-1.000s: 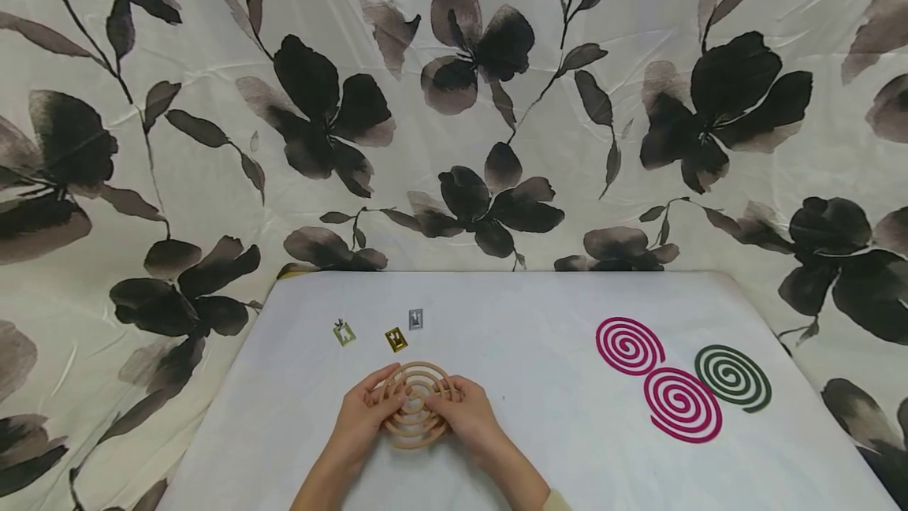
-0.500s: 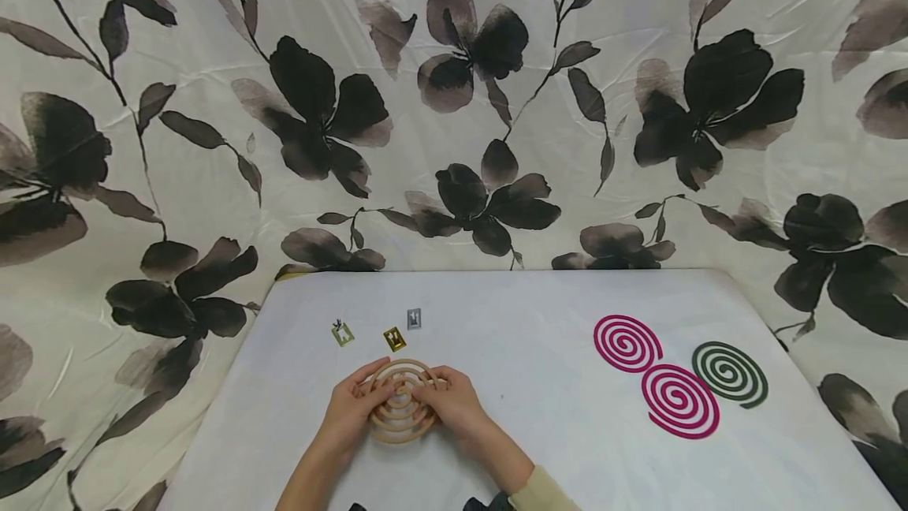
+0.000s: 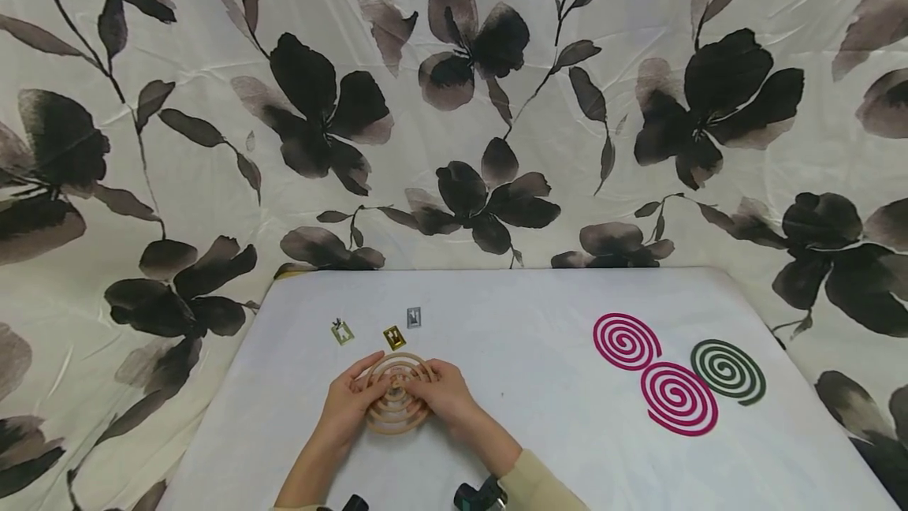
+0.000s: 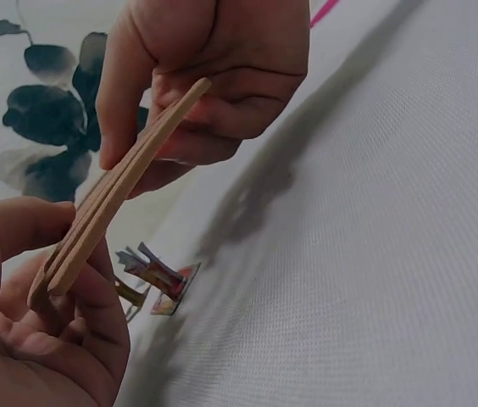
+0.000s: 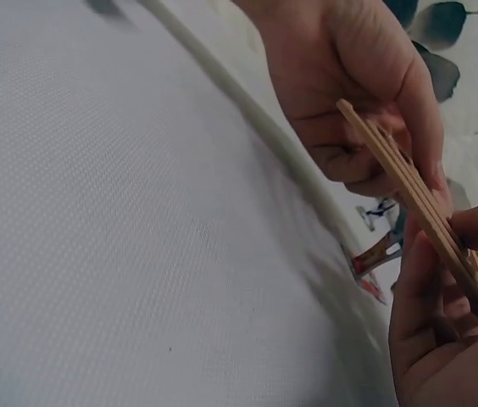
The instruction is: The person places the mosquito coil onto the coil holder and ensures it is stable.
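Note:
A tan mosquito coil (image 3: 397, 430) is held between both hands, tilted above the white table. My left hand (image 3: 347, 402) pinches its left side, thumb on the near face and fingers behind. From the other side my right hand (image 3: 450, 396) grips it the same way, the two thumbs close together near the centre. Edge-on in the left wrist view, the coil (image 4: 125, 186) shows thin layers lying close against each other. The right wrist view also shows the coil (image 5: 417, 203) well above the tabletop, fingers of both hands around it.
Just beyond the hands lie small metal coil stands: a gold one (image 3: 393, 337), a silver one (image 3: 414, 317) and a pale yellow-green one (image 3: 342, 331). At right, two pink coils (image 3: 679, 399) and a green coil (image 3: 728, 369) lie flat on the table (image 3: 553, 337).
Both hands have shifted left and slightly away from the body with the tan coil. The thumbs have come closer together at its centre. Dark devices on the wrists have come into view.

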### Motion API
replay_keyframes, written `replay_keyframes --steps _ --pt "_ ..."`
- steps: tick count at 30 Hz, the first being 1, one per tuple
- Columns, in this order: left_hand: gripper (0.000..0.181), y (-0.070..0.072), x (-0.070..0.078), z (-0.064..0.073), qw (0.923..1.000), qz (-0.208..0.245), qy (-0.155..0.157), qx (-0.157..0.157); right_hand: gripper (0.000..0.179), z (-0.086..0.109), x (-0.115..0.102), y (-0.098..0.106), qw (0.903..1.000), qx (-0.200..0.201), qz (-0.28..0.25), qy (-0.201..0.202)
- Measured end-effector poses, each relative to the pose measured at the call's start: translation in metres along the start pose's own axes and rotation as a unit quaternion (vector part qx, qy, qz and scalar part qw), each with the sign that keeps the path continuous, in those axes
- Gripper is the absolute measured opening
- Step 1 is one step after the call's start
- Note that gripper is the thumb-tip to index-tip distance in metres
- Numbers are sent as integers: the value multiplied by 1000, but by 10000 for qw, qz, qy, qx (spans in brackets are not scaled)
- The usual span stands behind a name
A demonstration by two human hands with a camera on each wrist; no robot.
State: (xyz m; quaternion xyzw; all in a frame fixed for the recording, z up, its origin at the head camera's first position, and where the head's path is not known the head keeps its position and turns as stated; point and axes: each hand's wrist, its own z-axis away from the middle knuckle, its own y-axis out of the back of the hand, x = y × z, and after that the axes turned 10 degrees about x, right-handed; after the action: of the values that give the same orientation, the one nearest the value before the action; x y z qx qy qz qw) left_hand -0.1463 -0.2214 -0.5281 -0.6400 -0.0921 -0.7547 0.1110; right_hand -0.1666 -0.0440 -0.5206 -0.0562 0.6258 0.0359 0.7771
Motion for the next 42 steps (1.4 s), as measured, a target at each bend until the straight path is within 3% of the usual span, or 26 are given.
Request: replay_keyframes --steps 7,16,23,27,35,42 --pt "55 -2 -2 -3 9999 -93 -101 -16 17 -7 7 -3 9998 -95 -195 3" --pt "53 -2 -6 -8 9998 -70 -186 70 20 -10 14 -9 9996 284 -89 5" --pt "51 10 -13 -4 9990 -194 106 396 20 -5 19 -23 9990 418 144 -12" --pt "51 12 -16 -5 9991 -138 163 355 19 -2 18 -25 9982 562 211 63" --pt "34 8 -18 -8 9969 -616 -83 472 23 -6 16 -23 9975 627 280 176" --pt "37 5 -13 -12 9966 -707 -2 420 21 -12 13 -22 9966 721 320 231"
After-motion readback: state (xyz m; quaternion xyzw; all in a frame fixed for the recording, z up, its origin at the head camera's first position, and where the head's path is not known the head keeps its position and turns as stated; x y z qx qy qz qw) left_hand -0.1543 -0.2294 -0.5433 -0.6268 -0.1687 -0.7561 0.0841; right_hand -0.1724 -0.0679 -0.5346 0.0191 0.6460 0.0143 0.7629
